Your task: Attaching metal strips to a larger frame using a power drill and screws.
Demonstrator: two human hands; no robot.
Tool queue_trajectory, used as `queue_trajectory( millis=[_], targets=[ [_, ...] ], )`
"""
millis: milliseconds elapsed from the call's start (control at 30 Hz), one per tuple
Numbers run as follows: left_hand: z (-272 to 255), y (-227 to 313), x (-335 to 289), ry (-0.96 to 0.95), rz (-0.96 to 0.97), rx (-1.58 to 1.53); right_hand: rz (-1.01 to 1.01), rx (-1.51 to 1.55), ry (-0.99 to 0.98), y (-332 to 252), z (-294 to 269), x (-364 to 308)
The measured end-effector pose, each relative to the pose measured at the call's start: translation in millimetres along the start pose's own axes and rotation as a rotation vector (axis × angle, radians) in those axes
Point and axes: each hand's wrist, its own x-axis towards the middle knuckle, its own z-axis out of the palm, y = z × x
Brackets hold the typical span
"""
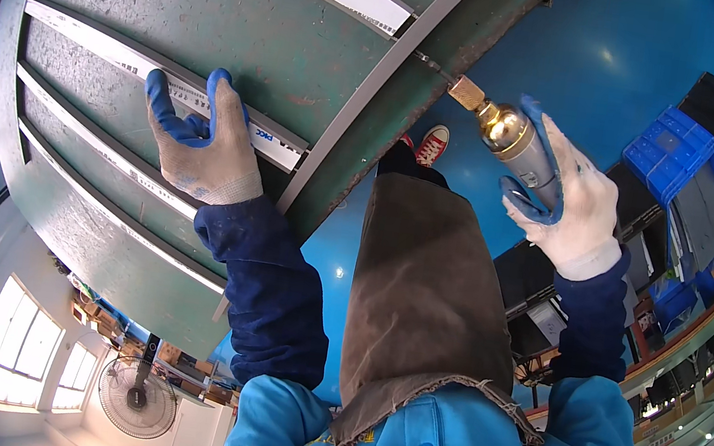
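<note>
My left hand (205, 133), in a white glove with blue fingertips, is on a crossbar (91, 40) of a metal frame that lies on a green worktable (323, 72). Its thumb and fingers straddle the bar, some of them curled against its near edge. In my right hand (575, 194), gloved the same way, is a straight cylindrical power tool (510, 137) with a grey body, a shiny gold collar and a knurled brass nose. A thin dark bit (434, 67) sticks out of the nose and reaches the frame's right side rail (367, 88); I cannot tell whether they touch.
Several crossbars with printed white film run across the frame. Right of the table edge is a blue floor (574, 44). Blue crates (672, 153) and dark bins stand at the right. A brown apron (434, 261) hangs before me, above a red shoe (433, 145). A fan (136, 397) is at lower left.
</note>
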Motion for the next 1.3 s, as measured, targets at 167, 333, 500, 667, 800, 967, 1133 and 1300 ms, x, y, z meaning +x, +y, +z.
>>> queue_trajectory(
  millis=[167, 333, 500, 667, 800, 967, 1133, 1300],
  targets=[
    [1, 2, -1, 0.007, -0.016, 0.002, 0.076, 0.104, -0.043, -10, 1, -4],
    [3, 5, -2, 0.033, -0.004, -0.002, 0.072, 0.105, -0.041, -10, 1, -4],
    [2, 6, -1, 0.023, -0.011, 0.038, 0.118, 0.150, -0.051, -17, 10, -8],
    [1, 7, -1, 0.012, -0.022, 0.037, 0.132, 0.157, -0.055, -15, 15, -11],
    [2, 8, -1, -0.002, -0.049, 0.036, 0.141, 0.215, -0.117, -9, 17, -10],
    [2, 4, -1, 0.001, -0.049, 0.001, 0.014, 0.163, 0.034, 0, 13, -7],
    [4, 2, 0, 0.011, -0.005, -0.050, 0.070, 0.232, 0.066, 3, 5, -3],
    [1, 3, 0, 0.044, 0.005, 0.016, 0.059, 0.321, 0.034, 5, 9, 1]
  ],
)
